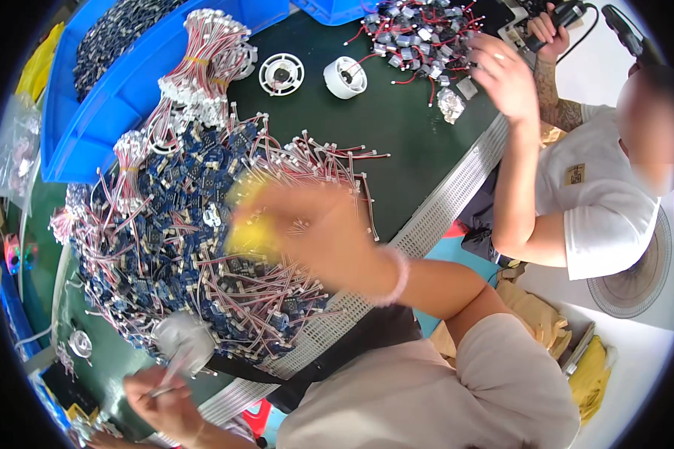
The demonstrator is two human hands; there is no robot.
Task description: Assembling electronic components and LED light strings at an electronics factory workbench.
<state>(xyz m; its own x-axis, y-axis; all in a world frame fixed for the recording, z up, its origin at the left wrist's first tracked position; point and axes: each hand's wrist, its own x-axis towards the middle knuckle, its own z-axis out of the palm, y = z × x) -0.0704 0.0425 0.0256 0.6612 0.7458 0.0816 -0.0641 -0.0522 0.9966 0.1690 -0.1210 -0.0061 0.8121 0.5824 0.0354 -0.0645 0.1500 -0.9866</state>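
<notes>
My left hand (pixel 161 404) is closed in a pinch at the lower left. From its fingers a thin pale strand leads up to a translucent, whitish round piece (pixel 181 343), blurred by motion. My right hand (pixel 307 228) is over a large heap of small blue circuit boards (pixel 176 191) with red and white connector wires. Motion smears its fingers, and a yellow patch (pixel 253 224) shows at them; I cannot make out whether it is a finger covering or something held. Bundled wires with white connectors (pixel 206 52) lie at the heap's far side.
Blue bins (pixel 75 142) stand at the far left, one full of small dark parts. Two white round housings (pixel 345 78) lie beyond the heap, near a pile of silvery parts with red wires (pixel 423 37). A co-worker (pixel 606 187) sits at the right, holding a dark tool.
</notes>
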